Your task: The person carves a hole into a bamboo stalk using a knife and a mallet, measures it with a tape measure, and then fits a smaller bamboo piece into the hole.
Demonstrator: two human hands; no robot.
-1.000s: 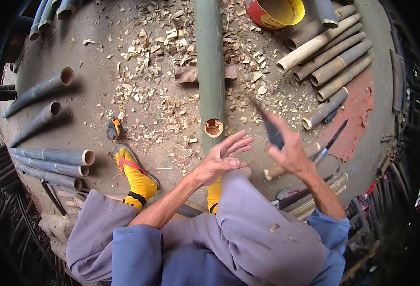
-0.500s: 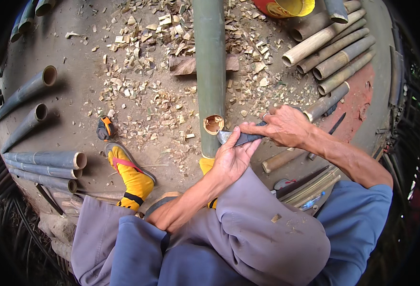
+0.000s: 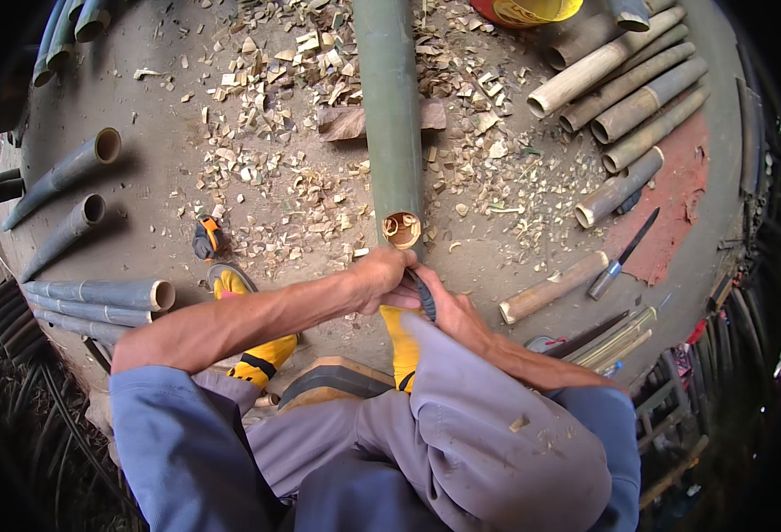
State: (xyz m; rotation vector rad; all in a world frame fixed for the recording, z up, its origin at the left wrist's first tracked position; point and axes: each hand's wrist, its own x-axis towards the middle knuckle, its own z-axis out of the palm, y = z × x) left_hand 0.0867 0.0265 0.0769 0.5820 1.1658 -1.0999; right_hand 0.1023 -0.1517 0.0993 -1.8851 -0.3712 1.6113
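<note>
A thick green bamboo pole (image 3: pixel 392 115) runs toward me, with a round hole (image 3: pixel 403 230) cut near its close end. Pale curled shavings show inside the hole. My right hand (image 3: pixel 451 312) is closed round the dark handle of a short-bladed knife (image 3: pixel 425 296), just below the hole. My left hand (image 3: pixel 382 277) lies across the pole's close end with its fingers bent, touching the right one. What those fingers grip is hidden, and so is the blade. My yellow-socked foot (image 3: pixel 403 341) is beneath the hands.
A wooden block (image 3: pixel 344 124) supports the pole among scattered wood chips (image 3: pixel 293 191). Cut bamboo lengths (image 3: pixel 636 58) lie at the right, near a long knife (image 3: pixel 624 253). More bamboo tubes (image 3: pixel 111 293) are at the left. An orange-black tape measure (image 3: pixel 206 238) sits by my left foot.
The knife has moved from beside the hole to just below it, its handle turned toward me. My left hand has gone from palm up under the knife to over the pole's end.
</note>
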